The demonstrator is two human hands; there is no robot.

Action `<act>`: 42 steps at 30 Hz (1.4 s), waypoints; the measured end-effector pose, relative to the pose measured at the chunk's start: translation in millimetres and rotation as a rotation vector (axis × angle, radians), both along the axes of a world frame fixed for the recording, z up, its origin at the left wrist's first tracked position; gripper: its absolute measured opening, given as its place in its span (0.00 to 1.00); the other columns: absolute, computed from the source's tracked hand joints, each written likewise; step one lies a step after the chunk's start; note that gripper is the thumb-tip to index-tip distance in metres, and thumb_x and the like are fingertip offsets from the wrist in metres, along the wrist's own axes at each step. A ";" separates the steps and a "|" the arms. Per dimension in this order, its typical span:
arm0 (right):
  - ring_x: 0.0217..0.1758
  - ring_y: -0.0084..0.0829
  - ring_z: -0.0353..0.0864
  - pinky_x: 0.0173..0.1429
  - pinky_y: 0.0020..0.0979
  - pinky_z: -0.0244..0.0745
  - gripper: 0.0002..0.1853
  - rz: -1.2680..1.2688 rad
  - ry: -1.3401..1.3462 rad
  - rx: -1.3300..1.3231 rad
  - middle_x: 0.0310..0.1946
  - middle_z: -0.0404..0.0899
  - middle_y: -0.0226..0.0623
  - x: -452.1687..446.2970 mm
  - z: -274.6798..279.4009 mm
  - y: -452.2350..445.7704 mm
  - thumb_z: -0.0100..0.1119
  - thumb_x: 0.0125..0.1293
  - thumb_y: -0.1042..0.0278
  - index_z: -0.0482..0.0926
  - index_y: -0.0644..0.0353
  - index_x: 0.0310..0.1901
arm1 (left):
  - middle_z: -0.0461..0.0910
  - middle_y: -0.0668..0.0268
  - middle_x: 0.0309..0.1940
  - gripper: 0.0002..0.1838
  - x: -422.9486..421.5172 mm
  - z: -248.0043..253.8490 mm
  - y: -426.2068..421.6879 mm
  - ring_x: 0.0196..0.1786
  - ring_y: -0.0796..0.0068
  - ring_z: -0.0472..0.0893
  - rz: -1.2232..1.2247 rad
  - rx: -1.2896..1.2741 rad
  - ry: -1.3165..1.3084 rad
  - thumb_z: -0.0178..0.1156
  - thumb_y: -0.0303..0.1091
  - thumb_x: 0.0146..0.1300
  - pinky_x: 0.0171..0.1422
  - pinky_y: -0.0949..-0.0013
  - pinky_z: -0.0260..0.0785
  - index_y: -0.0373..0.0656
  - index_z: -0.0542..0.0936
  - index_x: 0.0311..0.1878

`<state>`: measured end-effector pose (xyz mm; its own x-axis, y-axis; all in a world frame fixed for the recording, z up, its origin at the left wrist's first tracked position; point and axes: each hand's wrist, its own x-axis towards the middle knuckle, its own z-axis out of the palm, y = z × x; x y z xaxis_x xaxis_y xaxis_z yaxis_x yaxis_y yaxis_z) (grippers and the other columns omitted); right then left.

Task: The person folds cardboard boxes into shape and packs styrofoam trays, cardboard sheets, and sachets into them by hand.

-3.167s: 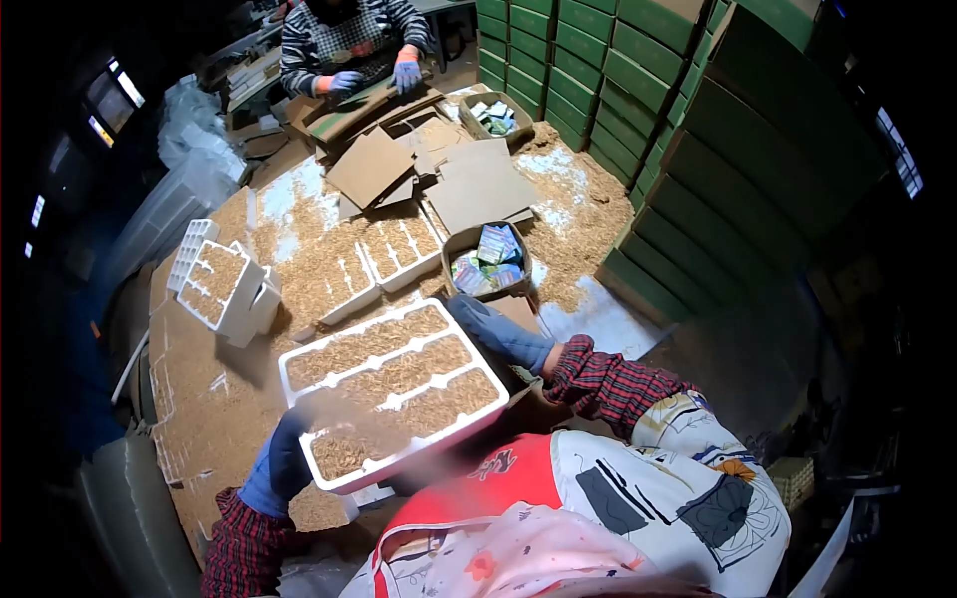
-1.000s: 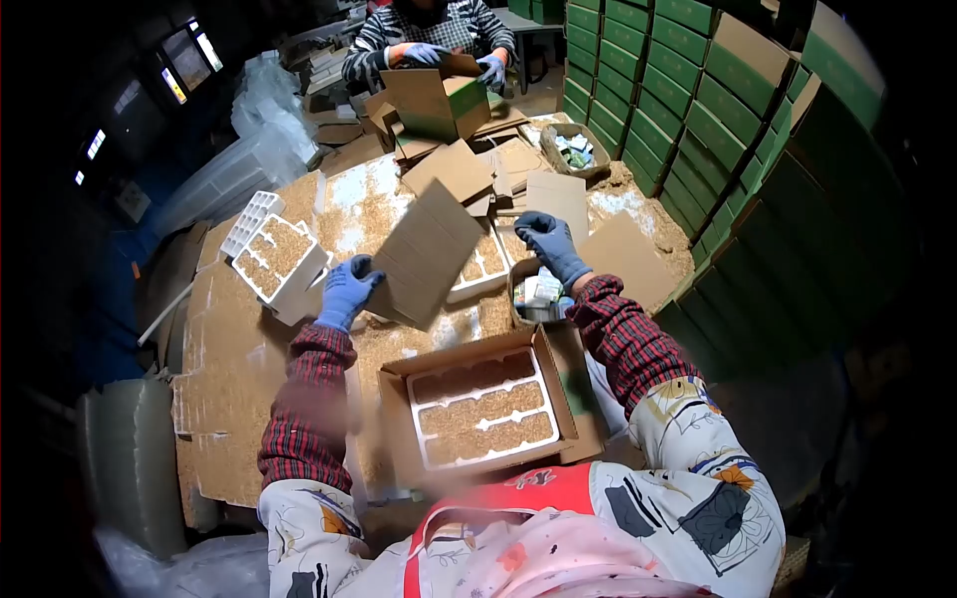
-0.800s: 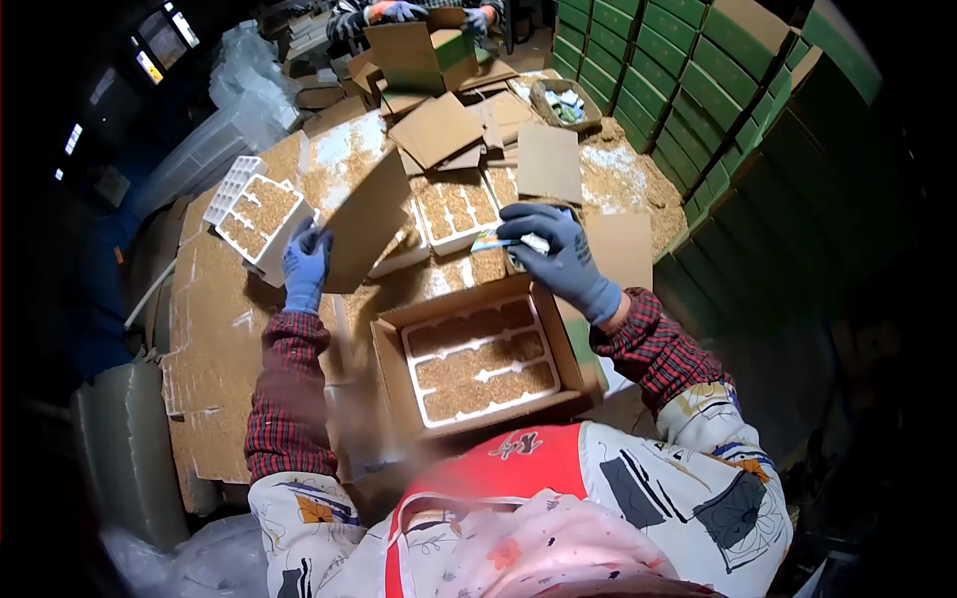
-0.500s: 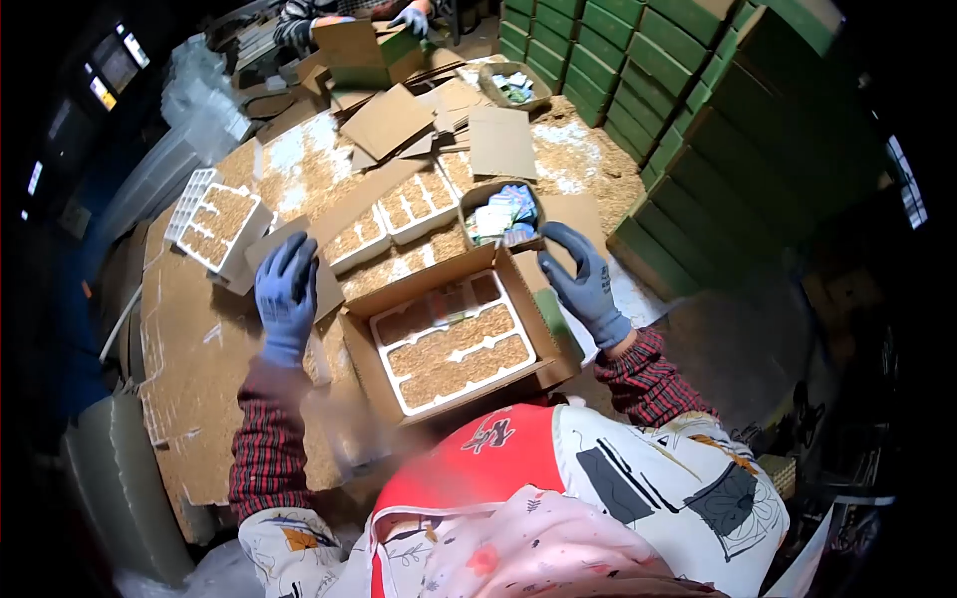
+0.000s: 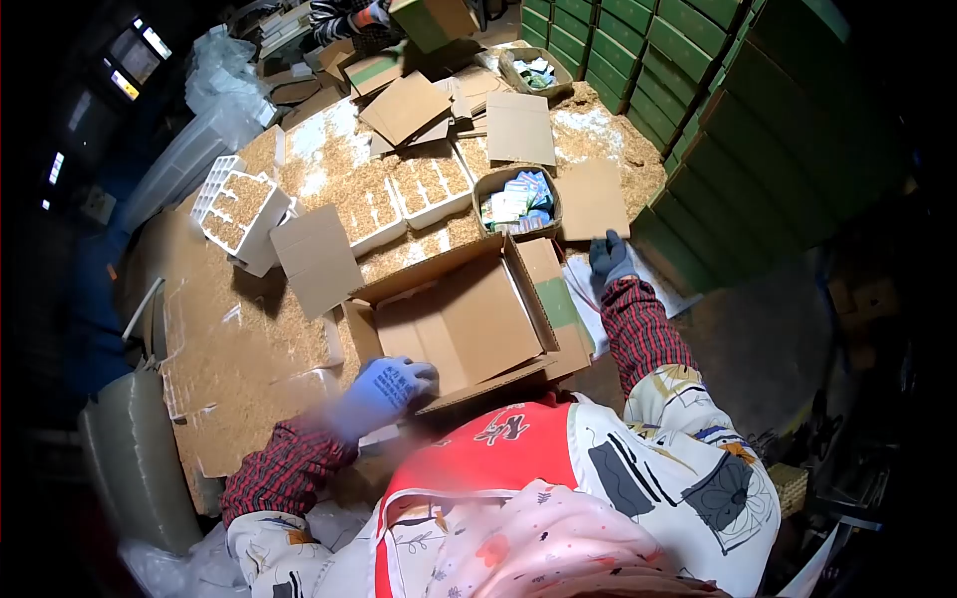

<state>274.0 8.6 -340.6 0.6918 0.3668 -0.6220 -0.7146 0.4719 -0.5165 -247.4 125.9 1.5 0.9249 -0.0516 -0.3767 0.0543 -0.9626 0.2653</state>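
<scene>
An open cardboard box [image 5: 364, 334] stands at the near table edge in front of me, with a brown cardboard sheet [image 5: 464, 324] lying inside it over the contents. My left hand [image 5: 394, 392], in a blue glove, is at the box's near left corner beside this sheet, its fingers curled together; what they grip is hidden. At the right, my gloved right hand [image 5: 610, 257] is closed on the near edge of another cardboard sheet [image 5: 592, 201]. Between the hands, a green-striped box flap [image 5: 558, 302] hangs outward. A basket of colourful packets [image 5: 518, 202] sits behind the box.
White trays filled with brown grainy material [image 5: 432, 187] stand behind the box, and another tray [image 5: 239, 214] leans at the left. A loose cardboard sheet [image 5: 318, 260] lies left. A co-worker [image 5: 349, 20] handles a box [image 5: 434, 22]. Green boxes [image 5: 688, 90] are stacked right.
A cardboard sheet now covers the tray in the box. My left hand came down to the box's near corner. My right hand moved slightly right, onto another sheet. The co-worker's box was lifted.
</scene>
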 end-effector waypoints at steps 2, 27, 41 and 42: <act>0.62 0.47 0.69 0.58 0.43 0.72 0.24 0.164 -0.348 0.048 0.56 0.71 0.47 -15.5 77.5 12.2 0.53 0.69 0.67 0.64 0.56 0.64 | 0.75 0.67 0.53 0.18 -0.5 -11.6 3.8 0.52 0.62 0.77 -0.018 -0.005 0.058 0.60 0.33 0.53 0.54 0.62 0.71 0.53 0.79 0.50; 0.64 0.33 0.68 0.67 0.33 0.64 0.44 0.702 -1.159 0.164 0.63 0.67 0.45 -232.3 374.9 -53.0 0.67 0.60 0.56 0.54 0.60 0.72 | 0.76 0.64 0.49 0.24 46.6 -52.1 41.3 0.52 0.72 0.74 0.810 -1.069 -0.724 0.42 0.48 0.75 0.56 0.68 0.69 0.38 0.70 0.60; 0.63 0.35 0.72 0.63 0.29 0.70 0.31 -0.684 -2.332 -0.863 0.68 0.62 0.48 46.4 701.1 -342.1 0.40 0.75 0.52 0.58 0.70 0.68 | 0.60 0.51 0.69 0.42 419.3 262.5 -19.1 0.70 0.66 0.63 -0.081 -1.329 -0.927 0.61 0.46 0.65 0.73 0.68 0.53 0.37 0.50 0.74; 0.60 0.34 0.74 0.61 0.28 0.70 0.31 -0.251 -1.916 0.079 0.69 0.61 0.47 99.5 705.8 -365.9 0.41 0.75 0.51 0.57 0.70 0.68 | 0.59 0.51 0.69 0.44 441.2 270.5 -25.2 0.70 0.66 0.63 -0.072 -1.329 -0.926 0.62 0.45 0.65 0.72 0.68 0.54 0.36 0.50 0.73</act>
<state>373.5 -357.3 365.2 0.3604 0.1513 0.9205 0.7656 0.5158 -0.3845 193.8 100.8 272.0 0.7789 0.0804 0.6220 -0.6216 -0.0325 0.7826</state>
